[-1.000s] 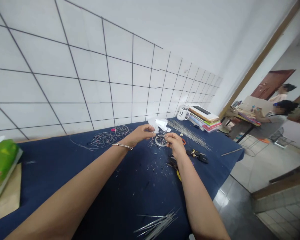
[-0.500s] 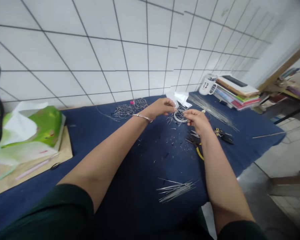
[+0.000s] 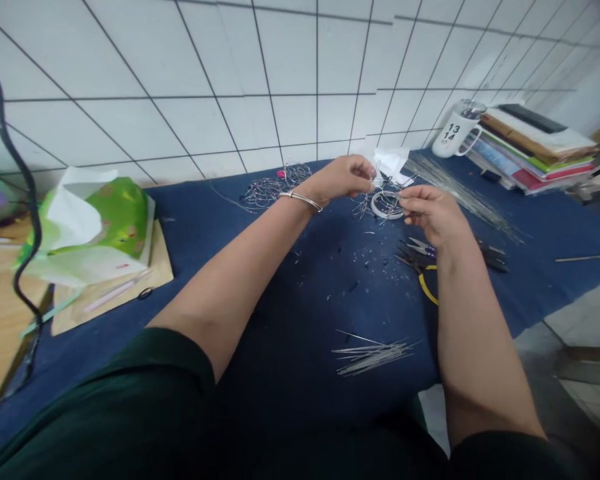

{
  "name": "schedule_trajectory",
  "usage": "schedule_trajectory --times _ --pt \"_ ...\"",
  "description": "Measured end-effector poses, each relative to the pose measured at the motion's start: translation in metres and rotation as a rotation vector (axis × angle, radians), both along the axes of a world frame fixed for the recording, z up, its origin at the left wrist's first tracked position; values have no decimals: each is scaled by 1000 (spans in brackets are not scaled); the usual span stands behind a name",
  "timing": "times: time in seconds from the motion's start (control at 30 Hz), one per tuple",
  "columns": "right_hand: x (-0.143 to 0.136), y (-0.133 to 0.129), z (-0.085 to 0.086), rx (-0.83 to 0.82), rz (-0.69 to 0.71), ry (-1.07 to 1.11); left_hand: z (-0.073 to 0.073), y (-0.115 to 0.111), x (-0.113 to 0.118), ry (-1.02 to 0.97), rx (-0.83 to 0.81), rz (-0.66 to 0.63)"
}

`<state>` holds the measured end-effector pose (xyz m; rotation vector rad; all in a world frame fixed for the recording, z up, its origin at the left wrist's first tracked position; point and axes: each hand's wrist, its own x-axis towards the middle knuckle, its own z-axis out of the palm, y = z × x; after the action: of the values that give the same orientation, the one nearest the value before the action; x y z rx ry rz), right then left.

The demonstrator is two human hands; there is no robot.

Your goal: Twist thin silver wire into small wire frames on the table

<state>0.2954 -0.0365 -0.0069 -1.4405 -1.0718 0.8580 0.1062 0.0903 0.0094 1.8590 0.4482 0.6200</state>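
My left hand (image 3: 347, 179), with a bangle at the wrist, is pinched at the upper left of a white ring (image 3: 387, 205); what its fingertips hold is too small to make out. My right hand (image 3: 430, 208) is closed at the ring's right side, thumb and forefinger pressed together on something thin that I cannot make out. Thin dark and silvery wires (image 3: 363, 205) lie tangled around the ring. White paper (image 3: 391, 162) is just behind it. Left of my left hand is a tangled heap of fine wire (image 3: 265, 192) with a pink piece on it.
Pliers with yellow handles (image 3: 429, 287) and scissors (image 3: 420, 247) lie by my right forearm. Cut wires (image 3: 373, 357) are nearer me; long wires (image 3: 460, 187) lie behind. A mug (image 3: 455, 130) and books (image 3: 535, 150) stand right, a tissue pack (image 3: 100, 227) left, beside a black cable (image 3: 27, 180).
The view has shifted, so the table's things appear farther right and higher. Both hands remain at the white ring, with the left fingers now closer to the right ones.
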Motion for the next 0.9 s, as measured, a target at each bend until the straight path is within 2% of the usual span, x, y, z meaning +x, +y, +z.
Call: schedule_trajectory --times 0.17,0.3,0.4,0.57,0.73,0.9 --pt "-8 1 -1 0 -2 15 -4 -1 2 0 4 -14" --pt "-19 2 -3 -28 54 29 -4 -9 4 29 20 -73" --pt "-17 1 -1 -7 30 -9 1 -10 4 43 47 -68" --pt "-7 -4 6 99 -75 -60 10 -1 -1 22 96 35" --pt "-11 -7 12 134 -76 -100 19 0 -7 29 130 52" --pt "-13 -9 17 160 -59 -99 34 -8 -16 26 147 37"
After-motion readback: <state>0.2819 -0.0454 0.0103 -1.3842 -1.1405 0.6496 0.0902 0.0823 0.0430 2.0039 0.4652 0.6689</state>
